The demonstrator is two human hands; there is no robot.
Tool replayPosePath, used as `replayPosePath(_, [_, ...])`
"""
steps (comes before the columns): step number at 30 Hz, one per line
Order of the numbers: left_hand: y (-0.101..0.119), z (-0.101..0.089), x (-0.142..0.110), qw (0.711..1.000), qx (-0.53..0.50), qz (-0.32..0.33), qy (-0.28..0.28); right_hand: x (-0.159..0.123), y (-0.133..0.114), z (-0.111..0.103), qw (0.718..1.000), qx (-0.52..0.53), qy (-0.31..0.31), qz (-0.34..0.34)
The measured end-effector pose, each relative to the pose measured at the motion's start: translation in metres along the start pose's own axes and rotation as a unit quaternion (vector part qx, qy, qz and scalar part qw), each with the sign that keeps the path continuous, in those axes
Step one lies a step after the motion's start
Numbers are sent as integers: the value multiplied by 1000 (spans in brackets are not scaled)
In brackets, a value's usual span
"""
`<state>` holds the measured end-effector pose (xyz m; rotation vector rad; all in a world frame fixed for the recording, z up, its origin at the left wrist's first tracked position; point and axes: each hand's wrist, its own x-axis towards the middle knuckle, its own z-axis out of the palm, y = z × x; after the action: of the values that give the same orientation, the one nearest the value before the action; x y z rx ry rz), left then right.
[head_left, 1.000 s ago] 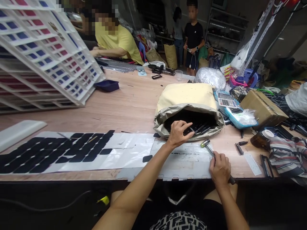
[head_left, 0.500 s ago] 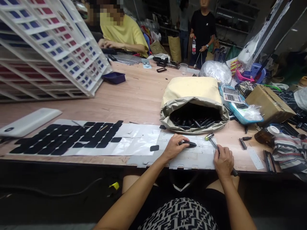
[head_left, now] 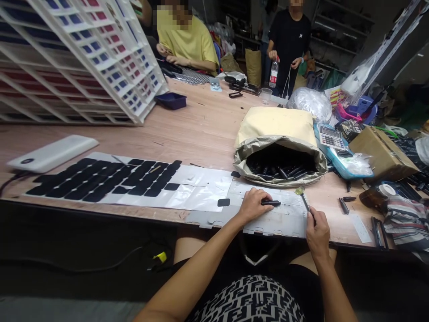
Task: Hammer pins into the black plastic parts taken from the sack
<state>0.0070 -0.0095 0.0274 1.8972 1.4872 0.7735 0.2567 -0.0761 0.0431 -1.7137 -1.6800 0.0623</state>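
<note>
My left hand (head_left: 254, 205) is closed on a small black cylindrical part (head_left: 273, 203), holding it low over a pale grey board (head_left: 283, 226) at the table's near edge. In my right hand (head_left: 317, 232) is a small hammer (head_left: 304, 200) with a yellowish face and a metal shaft, its head up over the right part of the board. Just beyond both hands, an open cream sack (head_left: 276, 120) lies with its mouth facing me and many black parts (head_left: 279, 170) inside. Left of my left hand, a black rounded patch (head_left: 223, 202) rests near a white sheet (head_left: 201, 188) bearing rows of similar patches.
A white lattice crate (head_left: 134, 100) stands at the left, with a white device (head_left: 53, 153) before it. To the right are a calculator (head_left: 331, 136), a cardboard box (head_left: 384, 152), a brown jar (head_left: 373, 197) and striped cloth (head_left: 405, 219). Two people are across the table; another stands farther back.
The view has shifted, so the table scene sits farther right. My hands keep hold of the black part and the hammer. The person in yellow has lifted a hand.
</note>
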Motion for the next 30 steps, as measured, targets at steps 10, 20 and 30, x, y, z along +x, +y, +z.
replayPosePath(10, [3, -3, 6, 999, -22, -30, -14, -22, -66, -5, 980, 148, -112, -65])
replayPosePath(20, [4, -3, 2, 998, -41, -36, 9, -22, -63, -5, 989, 107, -92, -50])
replayPosePath(30, [2, 0, 0, 999, -21, -19, 24, -20, -44, -10, 992, 106, -65, 9])
